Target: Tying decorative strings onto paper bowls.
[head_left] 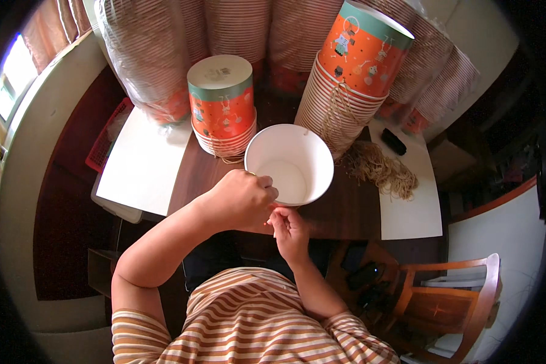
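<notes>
A round paper bucket (303,158), white inside, is in front of me at the near part of the table with its mouth up. My left hand (242,197) is closed over its near-left rim, the fingertips curled inside the mouth. Just outside the near rim, my right hand (290,233) is pinched close to my left fingers; what lies between its fingertips is too small to make out. A short bit of cord (306,131) shows at the far rim. Behind the bucket stands a short stack of upturned orange-and-green paper buckets (221,109), with cord at its foot.
A tall leaning stack of similar buckets (358,67) stands right. Beside it lie a tangle of tan cords (385,173) and a black object (393,142). Plastic-wrapped stacks (145,54) line the back. White boards (142,161) flank the brown table; a wooden chair (446,303) is lower right.
</notes>
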The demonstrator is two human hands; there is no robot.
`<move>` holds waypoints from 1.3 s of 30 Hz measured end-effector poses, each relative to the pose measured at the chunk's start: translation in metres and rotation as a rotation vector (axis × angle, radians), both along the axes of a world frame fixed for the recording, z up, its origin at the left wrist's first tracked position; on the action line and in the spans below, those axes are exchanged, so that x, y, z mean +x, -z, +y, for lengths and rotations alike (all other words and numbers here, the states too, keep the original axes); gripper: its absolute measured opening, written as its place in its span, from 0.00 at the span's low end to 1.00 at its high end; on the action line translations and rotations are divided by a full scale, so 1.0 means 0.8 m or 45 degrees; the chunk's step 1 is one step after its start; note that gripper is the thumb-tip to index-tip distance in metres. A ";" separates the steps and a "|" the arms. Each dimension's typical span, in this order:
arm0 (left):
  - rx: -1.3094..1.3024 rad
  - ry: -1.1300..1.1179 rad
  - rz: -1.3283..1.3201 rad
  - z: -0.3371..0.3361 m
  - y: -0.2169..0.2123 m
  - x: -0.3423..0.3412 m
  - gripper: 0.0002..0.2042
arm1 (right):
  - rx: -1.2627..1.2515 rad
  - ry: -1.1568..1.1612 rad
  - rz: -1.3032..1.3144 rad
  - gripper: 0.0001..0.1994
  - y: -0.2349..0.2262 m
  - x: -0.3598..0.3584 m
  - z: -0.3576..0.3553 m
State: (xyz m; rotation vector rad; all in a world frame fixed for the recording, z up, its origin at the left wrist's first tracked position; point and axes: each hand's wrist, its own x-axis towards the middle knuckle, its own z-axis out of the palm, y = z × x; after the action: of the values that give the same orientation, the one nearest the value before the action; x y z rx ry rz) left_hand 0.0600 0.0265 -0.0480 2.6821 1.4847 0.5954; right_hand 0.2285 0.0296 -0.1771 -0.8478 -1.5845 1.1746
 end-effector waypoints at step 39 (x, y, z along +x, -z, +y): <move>-0.302 -0.284 -0.461 -0.006 -0.003 0.043 0.06 | -0.401 -0.293 0.453 0.07 -0.013 0.016 0.065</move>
State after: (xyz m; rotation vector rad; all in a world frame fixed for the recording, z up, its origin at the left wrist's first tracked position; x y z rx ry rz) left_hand 0.0944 0.0217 -0.0458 2.1140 1.6354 0.8059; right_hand 0.2409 0.0817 -0.1669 -0.6162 -1.2443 1.6705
